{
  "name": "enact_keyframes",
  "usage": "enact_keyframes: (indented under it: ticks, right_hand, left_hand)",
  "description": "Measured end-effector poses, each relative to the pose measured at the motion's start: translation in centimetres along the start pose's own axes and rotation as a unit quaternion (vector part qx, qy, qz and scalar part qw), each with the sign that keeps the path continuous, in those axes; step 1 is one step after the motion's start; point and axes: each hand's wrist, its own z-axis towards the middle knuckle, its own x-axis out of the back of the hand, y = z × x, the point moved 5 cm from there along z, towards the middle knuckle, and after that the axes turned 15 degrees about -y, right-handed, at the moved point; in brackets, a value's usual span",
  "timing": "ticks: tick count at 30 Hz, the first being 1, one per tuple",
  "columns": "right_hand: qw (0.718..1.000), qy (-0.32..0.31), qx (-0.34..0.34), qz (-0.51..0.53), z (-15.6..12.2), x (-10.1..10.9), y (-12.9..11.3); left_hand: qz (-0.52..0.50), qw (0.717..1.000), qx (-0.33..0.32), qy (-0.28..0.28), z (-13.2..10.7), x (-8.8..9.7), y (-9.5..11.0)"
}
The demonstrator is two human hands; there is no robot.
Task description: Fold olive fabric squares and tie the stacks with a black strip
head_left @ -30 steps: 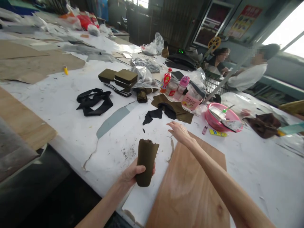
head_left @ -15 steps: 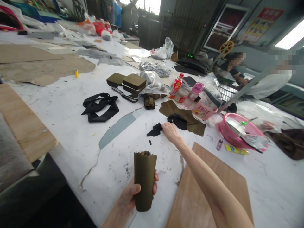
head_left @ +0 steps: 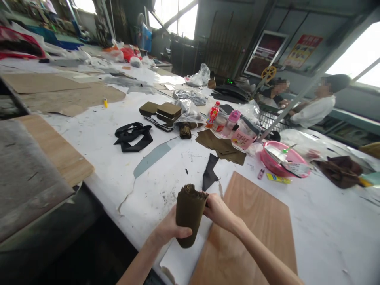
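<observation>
Left hand (head_left: 166,228) wraps the lower part of the brown roll (head_left: 189,217), upright above the bench (head_left: 109,170). Right hand (head_left: 219,210) meets its upper edge near the black scrap (head_left: 210,173); what its fingers grip cannot be told. Advisable: firm left hold without crushing, light right touch at the rim.

Daylight is pouring in through a large, pale, barred window (head_left: 188,23) past the far edge of the broad white-covered worktable (head_left: 326,221), while another bright white window (head_left: 358,53) is glowing beyond its right side. A dull grey-green wall (head_left: 320,23) is carrying a red-and-yellow poster (head_left: 302,51) and a white-framed dark rectangular panel (head_left: 264,51). Deep shadow is filling the space below the table's near-left edge.
</observation>
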Motion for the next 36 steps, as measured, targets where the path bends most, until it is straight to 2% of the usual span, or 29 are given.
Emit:
enact_keyframes:
  ticks: [3,6,8,9,10,11,12,13,14,15,16,17,18,20,21,23,24,25,26,27,29,31,34,36]
  right_hand:
    - [1.0,0.003,-0.025,-0.012,-1.7,0.2,-0.4]
    - [0.997,-0.03,-0.064,-0.035,-4.4,-0.1,-0.6]
    - [0.986,-0.063,-0.108,-0.11,-6.6,-0.6,-1.2]
    - [0.977,-0.073,-0.124,-0.158,-7.6,-0.8,-1.8]
    - [0.968,-0.077,-0.13,-0.2,-8.6,-1.0,-2.6]
    - [0.962,-0.077,-0.124,-0.232,-9.4,-1.1,-3.8]
    - [0.959,-0.075,-0.107,-0.253,-10.0,-1.0,-5.1]
    - [0.958,-0.071,-0.085,-0.264,-10.4,-0.9,-6.4]
    - [0.959,-0.062,-0.067,-0.269,-10.6,-0.4,-7.5]
    - [0.959,-0.049,-0.061,-0.271,-10.5,0.2,-8.2]
    - [0.96,-0.03,-0.066,-0.27,-10.4,1.1,-8.5]
    - [0.961,-0.004,-0.078,-0.264,-10.1,2.1,-8.3]
    - [0.964,0.022,-0.092,-0.25,-9.8,3.0,-7.5]
    - [0.976,0.061,-0.1,-0.183,-9.4,3.9,-4.7]
    - [0.987,0.062,-0.081,-0.123,-9.3,3.6,-3.1]
    - [0.995,0.074,-0.056,0.019,-9.6,1.7,0.2]
    - [0.991,0.1,-0.062,0.066,-10.0,0.3,1.5]
    - [0.987,0.115,-0.069,0.092,-10.5,-1.4,2.3]
    - [0.985,0.123,-0.072,0.095,-11.0,-3.3,2.6]
    - [0.986,0.124,-0.08,0.073,-11.6,-5.2,2.4]
    - [0.987,0.112,-0.111,-0.035,-12.8,-8.5,0.8]
    - [0.983,0.082,-0.123,-0.107,-13.7,-10.5,-1.5]
    - [0.982,0.041,-0.125,-0.138,-14.4,-10.9,-4.2]
    - [0.98,0.042,-0.142,-0.129,-14.5,-10.0,-4.7]
  left_hand:
    - [0.036,0.999,0.006,0.018,-0.5,-0.4,0.6]
    - [0.072,0.996,0.015,0.048,-1.2,-0.5,2.1]
    - [0.17,0.98,0.037,0.101,-1.2,-0.4,3.5]
    - [0.256,0.956,0.058,0.133,-1.1,-0.4,4.2]
    - [0.36,0.915,0.087,0.162,-0.8,-0.6,4.8]
    - [0.472,0.855,0.121,0.178,-0.5,-1.1,5.2]
    - [0.576,0.782,0.155,0.179,0.0,-1.8,5.4]
    - [0.663,0.708,0.184,0.162,0.5,-2.8,5.3]
    - [0.726,0.645,0.204,0.125,0.9,-3.9,4.9]
    - [0.764,0.605,0.213,0.072,1.2,-5.1,4.5]
    - [0.779,0.589,0.213,0.009,1.3,-6.4,4.0]
    - [0.775,0.596,0.204,-0.055,1.2,-7.6,3.6]
    - [0.753,0.62,0.19,-0.114,0.9,-8.8,3.5]
    - [0.668,0.699,0.151,-0.204,0.0,-10.4,3.9]
    - [0.614,0.745,0.131,-0.226,-0.4,-10.7,4.4]
    - [0.498,0.834,0.101,-0.214,-0.9,-10.0,5.1]
    - [0.444,0.872,0.096,-0.182,-1.0,-9.1,5.3]
    - [0.398,0.902,0.099,-0.136,-1.0,-8.0,5.2]
    - [0.369,0.92,0.106,-0.084,-1.1,-6.8,4.8]
    - [0.361,0.924,0.117,-0.038,-1.1,-5.8,4.4]
    - [0.414,0.899,0.146,0.015,-1.0,-4.8,3.2]
    - [0.519,0.834,0.183,0.021,-0.9,-5.2,2.0]
    - [0.646,0.724,0.242,-0.029,-0.8,-7.5,0.2]
    - [0.687,0.675,0.254,-0.091,-1.0,-9.5,-0.8]
